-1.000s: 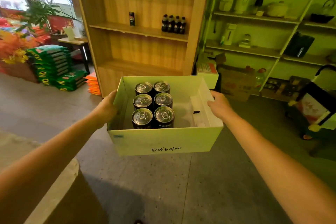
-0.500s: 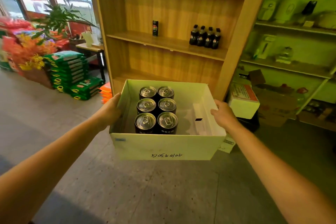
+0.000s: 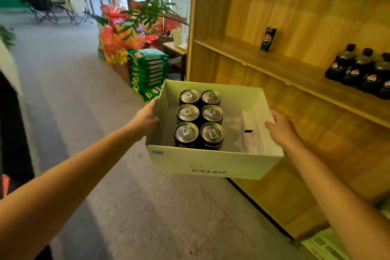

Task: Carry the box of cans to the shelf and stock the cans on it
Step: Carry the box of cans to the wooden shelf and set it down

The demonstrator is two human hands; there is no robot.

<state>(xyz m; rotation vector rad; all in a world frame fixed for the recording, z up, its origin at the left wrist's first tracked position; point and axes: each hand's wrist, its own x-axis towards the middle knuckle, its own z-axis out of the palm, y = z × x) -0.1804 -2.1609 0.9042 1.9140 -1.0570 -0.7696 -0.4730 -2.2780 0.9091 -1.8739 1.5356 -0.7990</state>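
Observation:
I hold an open white cardboard box (image 3: 211, 163) in the air in front of me, close to the wooden shelf unit (image 3: 274, 63) on the right. My left hand (image 3: 145, 118) grips the box's left wall and my right hand (image 3: 281, 131) grips its right wall. Several black cans with silver tops (image 3: 199, 118) stand in two rows in the left half of the box. A white insert lies in its right half. A single dark can (image 3: 268, 39) stands on the middle shelf board.
Dark soda bottles (image 3: 363, 72) stand on the same shelf board at the right. Stacked green bags (image 3: 148, 72), orange flowers and a potted plant (image 3: 147, 15) sit left of the shelf. Grey floor stretches to the left, with folding chairs far back.
I have walked closer to the wooden shelf and turned left, so the shelf now fills the right side. Both hands keep the same grip on the box.

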